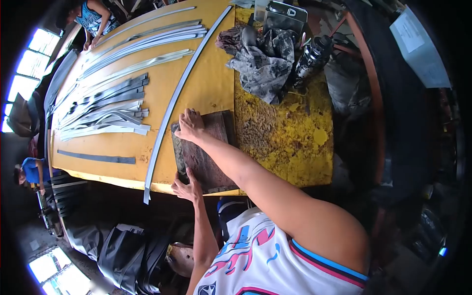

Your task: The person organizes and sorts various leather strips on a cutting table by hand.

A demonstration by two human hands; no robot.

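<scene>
A dark brown board (204, 157) lies on the yellow table (211, 83), reaching its near edge. A dark grey strip (177, 150) lies along the board's left side. My right hand (190, 125) presses on the board's far left corner, fingers spread and curled over the edge. At the board's near left corner, by the table edge, my left hand (186, 187) grips the board.
A long pale grey strip (172, 105) runs along the table just left of the board, overhanging the near edge. Several grey strips (108, 98) lie further left, and one dark strip (98, 158) apart. A crumpled cloth (260, 61) and black bottle (312, 56) sit beyond. Another person (93, 17) works at the far end.
</scene>
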